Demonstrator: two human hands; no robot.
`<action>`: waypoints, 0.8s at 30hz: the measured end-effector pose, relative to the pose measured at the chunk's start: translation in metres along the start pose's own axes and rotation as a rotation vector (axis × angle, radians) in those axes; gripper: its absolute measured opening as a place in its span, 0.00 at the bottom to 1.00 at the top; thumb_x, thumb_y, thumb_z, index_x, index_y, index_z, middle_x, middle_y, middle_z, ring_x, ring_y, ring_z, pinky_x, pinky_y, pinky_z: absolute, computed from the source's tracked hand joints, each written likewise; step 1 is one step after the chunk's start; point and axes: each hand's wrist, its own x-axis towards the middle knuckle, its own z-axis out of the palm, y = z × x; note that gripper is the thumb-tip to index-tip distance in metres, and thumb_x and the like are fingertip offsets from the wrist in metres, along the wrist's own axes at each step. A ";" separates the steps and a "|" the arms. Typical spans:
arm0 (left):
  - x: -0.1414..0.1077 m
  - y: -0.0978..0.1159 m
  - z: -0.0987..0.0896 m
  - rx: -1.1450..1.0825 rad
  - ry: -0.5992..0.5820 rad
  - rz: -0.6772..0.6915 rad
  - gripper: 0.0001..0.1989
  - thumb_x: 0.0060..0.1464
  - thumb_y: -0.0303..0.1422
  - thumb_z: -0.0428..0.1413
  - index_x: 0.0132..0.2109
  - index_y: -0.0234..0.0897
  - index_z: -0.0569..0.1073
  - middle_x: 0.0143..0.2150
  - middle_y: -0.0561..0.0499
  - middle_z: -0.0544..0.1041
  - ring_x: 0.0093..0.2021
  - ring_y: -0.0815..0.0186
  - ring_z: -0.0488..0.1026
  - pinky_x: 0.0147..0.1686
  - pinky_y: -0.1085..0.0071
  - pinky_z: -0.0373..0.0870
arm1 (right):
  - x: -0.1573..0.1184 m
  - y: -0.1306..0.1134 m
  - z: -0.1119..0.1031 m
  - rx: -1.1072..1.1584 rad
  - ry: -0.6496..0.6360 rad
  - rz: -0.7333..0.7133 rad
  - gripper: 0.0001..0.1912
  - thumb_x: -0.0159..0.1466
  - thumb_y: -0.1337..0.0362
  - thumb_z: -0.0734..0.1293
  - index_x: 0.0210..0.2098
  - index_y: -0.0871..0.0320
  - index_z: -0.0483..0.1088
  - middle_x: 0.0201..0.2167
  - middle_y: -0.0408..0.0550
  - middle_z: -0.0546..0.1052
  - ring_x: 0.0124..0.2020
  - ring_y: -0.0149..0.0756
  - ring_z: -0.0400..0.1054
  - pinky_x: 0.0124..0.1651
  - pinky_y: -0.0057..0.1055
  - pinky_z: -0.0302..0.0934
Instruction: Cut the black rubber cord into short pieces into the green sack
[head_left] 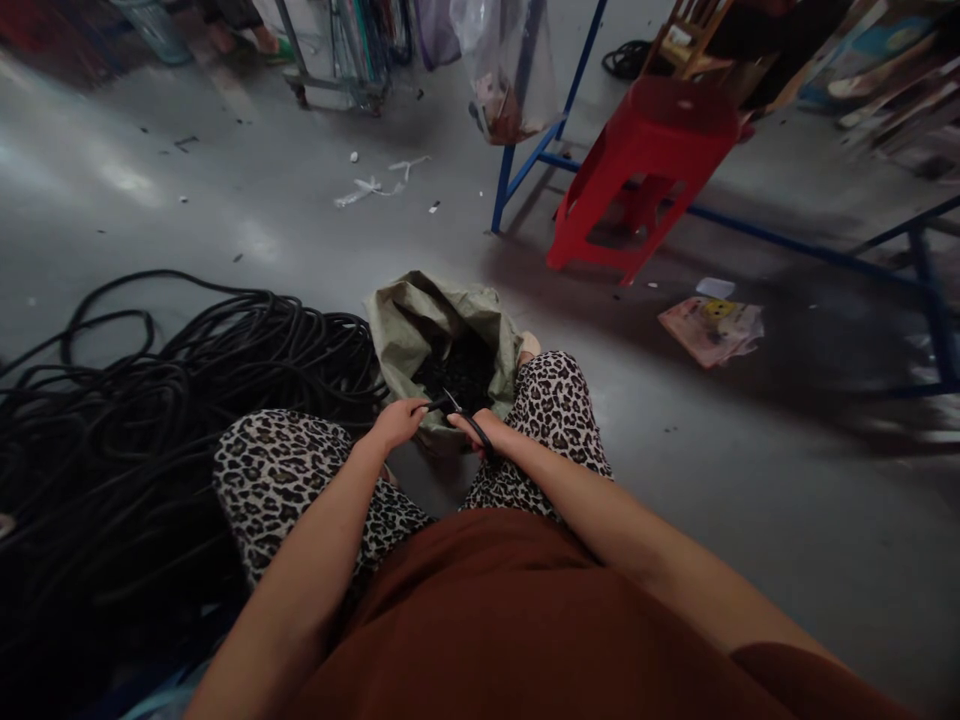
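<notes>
Between my knees stands an olive woven sack (397,325) with its mouth spread wide and dark pieces (472,360) inside. My right hand (484,430) is closed around the black handles of a pair of scissors (480,433), whose blades point up and left over the sack. Just left of them, my left hand (401,420) pinches a thin black strip (436,404) that reaches toward the blades. Whether the blades touch the strip, I cannot tell. A big heap of black cord or tubing (187,380) lies on the floor to my left.
A red plastic stool (645,170) stands ahead on the right beside a blue metal frame (517,180). A clear plastic bag (510,80) hangs from the frame. Packets (712,325) and plastic scraps (375,188) lie on the grey floor. A wheeled rack (330,85) is farther back.
</notes>
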 end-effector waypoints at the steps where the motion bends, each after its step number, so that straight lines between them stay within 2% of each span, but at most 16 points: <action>1: 0.000 -0.001 0.000 -0.005 0.010 0.004 0.18 0.55 0.36 0.45 0.49 0.39 0.72 0.48 0.50 0.75 0.49 0.65 0.70 0.49 0.73 0.64 | 0.000 0.000 0.000 -0.004 0.005 0.000 0.29 0.56 0.40 0.61 0.23 0.63 0.69 0.13 0.48 0.69 0.10 0.33 0.63 0.14 0.26 0.59; 9: 0.002 -0.005 0.000 0.017 0.020 0.007 0.17 0.55 0.35 0.46 0.48 0.37 0.73 0.47 0.48 0.75 0.48 0.63 0.70 0.48 0.71 0.64 | 0.000 -0.001 -0.002 -0.032 0.027 0.000 0.30 0.54 0.39 0.61 0.22 0.63 0.69 0.13 0.47 0.69 0.10 0.32 0.63 0.14 0.25 0.59; 17: 0.006 -0.006 0.004 0.057 -0.002 -0.007 0.17 0.55 0.35 0.46 0.49 0.38 0.72 0.48 0.48 0.75 0.49 0.64 0.70 0.49 0.72 0.64 | -0.001 -0.004 -0.002 -0.096 0.070 0.017 0.26 0.56 0.44 0.63 0.27 0.65 0.72 0.13 0.47 0.70 0.11 0.34 0.64 0.15 0.25 0.59; 24: 0.006 -0.005 0.000 0.093 -0.023 -0.044 0.18 0.55 0.35 0.46 0.49 0.38 0.72 0.47 0.47 0.75 0.48 0.62 0.70 0.48 0.71 0.64 | 0.003 -0.002 -0.001 -0.149 0.085 0.010 0.27 0.54 0.43 0.65 0.26 0.65 0.73 0.08 0.44 0.65 0.09 0.32 0.62 0.13 0.23 0.57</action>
